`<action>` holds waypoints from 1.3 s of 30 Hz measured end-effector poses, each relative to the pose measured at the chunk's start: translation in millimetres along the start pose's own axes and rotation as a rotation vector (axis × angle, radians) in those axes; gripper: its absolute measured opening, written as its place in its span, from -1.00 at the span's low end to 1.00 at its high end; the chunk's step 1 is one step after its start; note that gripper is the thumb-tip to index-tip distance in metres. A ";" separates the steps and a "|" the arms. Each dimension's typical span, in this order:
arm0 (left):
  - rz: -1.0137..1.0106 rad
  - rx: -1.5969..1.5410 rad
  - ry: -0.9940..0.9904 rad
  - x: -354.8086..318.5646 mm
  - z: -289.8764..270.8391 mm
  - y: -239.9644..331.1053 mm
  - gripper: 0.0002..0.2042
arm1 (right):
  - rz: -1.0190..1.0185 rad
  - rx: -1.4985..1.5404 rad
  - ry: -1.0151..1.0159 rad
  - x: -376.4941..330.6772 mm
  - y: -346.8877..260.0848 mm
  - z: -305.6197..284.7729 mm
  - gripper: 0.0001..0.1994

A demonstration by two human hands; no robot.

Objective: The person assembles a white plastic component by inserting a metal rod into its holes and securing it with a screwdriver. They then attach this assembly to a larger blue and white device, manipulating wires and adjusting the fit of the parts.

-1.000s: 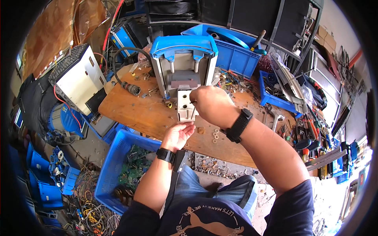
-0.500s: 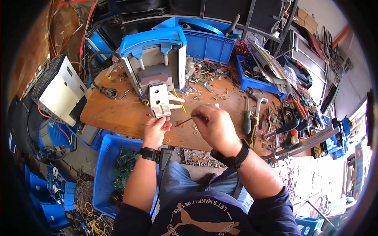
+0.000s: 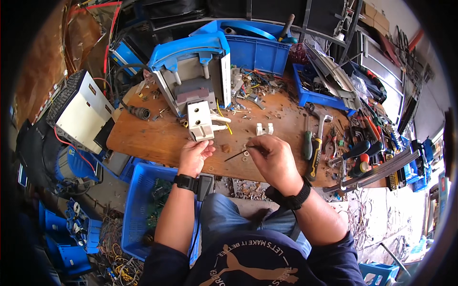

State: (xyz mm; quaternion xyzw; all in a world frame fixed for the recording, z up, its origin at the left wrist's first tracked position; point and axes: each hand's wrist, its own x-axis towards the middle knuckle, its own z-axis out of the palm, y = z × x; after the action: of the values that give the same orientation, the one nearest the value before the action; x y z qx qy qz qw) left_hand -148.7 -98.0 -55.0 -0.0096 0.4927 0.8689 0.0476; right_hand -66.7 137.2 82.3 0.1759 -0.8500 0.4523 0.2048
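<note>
My left hand (image 3: 192, 157) is closed on the lower end of a white plastic block (image 3: 205, 129) with two dark round holes and pale prongs on its right side. The block's far end is close to a grey-brown part inside a blue-topped housing (image 3: 191, 51); whether they touch I cannot tell. In my right hand (image 3: 275, 162) a thin dark rod (image 3: 234, 156) is pinched, its free tip pointing left, apart from the block. Just beyond that hand, a small white bracket (image 3: 265, 129) lies on the wooden table (image 3: 148, 138).
Screwdriver (image 3: 307, 144), hammer (image 3: 318, 131) and pliers (image 3: 331, 145) lie at the right, beside more tools. Blue crates (image 3: 260, 57) stand behind. A blue basket (image 3: 135, 205) with green circuit boards sits below the table's left edge. Metal scraps and washers litter the tabletop.
The view has shifted a little. My right hand has moved right and nearer to me with the rod, away from the block, uncovering the white bracket. My left hand keeps its hold.
</note>
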 end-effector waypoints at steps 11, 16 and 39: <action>-0.024 -0.036 0.006 2.1 2.8 -4.9 -0.86 | -0.105 -0.278 -0.317 100.9 -30.6 47.4 -0.86; -0.017 -0.050 -0.014 3.6 -2.6 -7.2 -0.88 | -0.099 -0.340 -0.357 109.1 -31.3 57.4 -0.85; -0.021 -0.042 -0.045 3.8 -5.1 -4.0 -0.89 | -0.493 -0.421 -0.680 127.8 -38.9 67.4 -0.83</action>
State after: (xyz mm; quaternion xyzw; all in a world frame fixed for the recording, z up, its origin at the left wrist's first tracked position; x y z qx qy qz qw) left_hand -152.3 -100.1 -61.3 0.0040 0.4730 0.8785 0.0675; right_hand -169.8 45.4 140.1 0.4652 -0.8751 0.1246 0.0472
